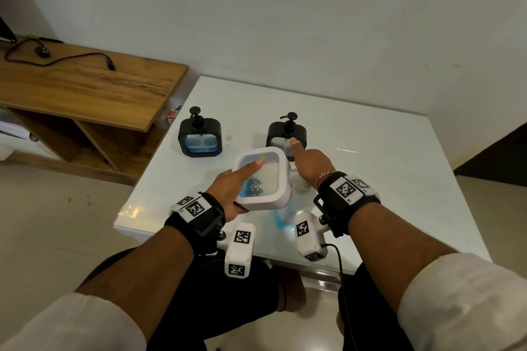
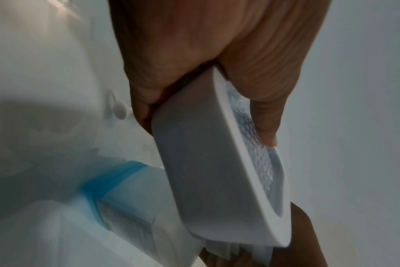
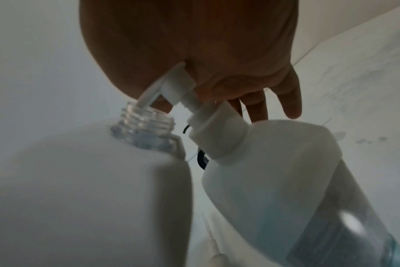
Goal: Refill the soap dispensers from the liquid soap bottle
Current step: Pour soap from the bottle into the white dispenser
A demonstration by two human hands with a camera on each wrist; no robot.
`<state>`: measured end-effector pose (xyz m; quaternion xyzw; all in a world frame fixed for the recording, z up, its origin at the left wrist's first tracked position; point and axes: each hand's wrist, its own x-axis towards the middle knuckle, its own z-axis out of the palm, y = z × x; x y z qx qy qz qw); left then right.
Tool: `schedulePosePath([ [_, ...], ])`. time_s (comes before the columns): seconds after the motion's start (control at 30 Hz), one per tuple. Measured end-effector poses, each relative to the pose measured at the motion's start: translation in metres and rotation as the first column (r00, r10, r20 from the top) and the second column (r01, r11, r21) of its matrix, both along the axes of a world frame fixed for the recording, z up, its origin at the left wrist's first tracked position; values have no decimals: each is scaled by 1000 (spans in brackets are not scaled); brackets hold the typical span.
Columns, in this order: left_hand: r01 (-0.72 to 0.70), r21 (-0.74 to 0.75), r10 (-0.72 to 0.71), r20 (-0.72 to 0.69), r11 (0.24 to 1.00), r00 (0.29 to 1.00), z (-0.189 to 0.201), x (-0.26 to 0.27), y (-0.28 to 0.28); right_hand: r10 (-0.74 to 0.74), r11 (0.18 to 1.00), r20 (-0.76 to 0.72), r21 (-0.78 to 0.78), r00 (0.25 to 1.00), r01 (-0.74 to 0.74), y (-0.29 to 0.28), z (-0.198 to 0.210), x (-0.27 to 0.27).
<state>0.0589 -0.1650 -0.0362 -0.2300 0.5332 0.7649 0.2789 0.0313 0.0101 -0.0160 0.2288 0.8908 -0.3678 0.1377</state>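
Just then my left hand (image 1: 228, 191) gripped the white dispenser (image 1: 263, 179), thumb laid across its clear window and the other fingers curled behind, holding it tilted above the near part of the white table (image 1: 370, 179). My right hand (image 1: 312, 164) reached past the dispenser's right side with the forefinger stretched forward. From the right wrist, that hand (image 3: 194, 45) closed over a white pump head (image 3: 176, 84), its thin tube running into the dispenser's open threaded neck (image 3: 146, 122).

I counted three dispensers: the white one in my grip and two black ones standing upright farther back, one to the left (image 1: 200, 134) and one to the right (image 1: 286, 134), well apart. One liquid soap bottle (image 3: 297, 189), white with a blue band, lay beside and partly beneath the white dispenser.

From the head view the bottle was almost wholly hidden under the dispenser and my wrists. My right forefinger overlapped the right black dispenser; whether it touched, I could not tell. Both wrist views were blurred.
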Motion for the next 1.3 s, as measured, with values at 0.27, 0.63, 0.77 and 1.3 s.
schedulePosePath([
  [0.27, -6, 4, 6, 5, 1000, 1000, 0, -2, -1, -39, 999, 31, 25, 999, 38, 1, 2, -1],
  [0.63, -6, 0, 6, -6, 1000, 1000, 2, 0, -1, -5, 1000, -6, 7, 1000, 5, 1, 3, -3],
  [0.77, 3, -1, -3, 6, 1000, 1000, 2, -2, -1, -23, 998, 34, 63, 999, 21, 1, 1, -3],
  [1.3, 2, -6, -2, 17, 1000, 1000, 3, 0, -1, 1, 997, 36, 78, 999, -4, -1, 1, 2],
])
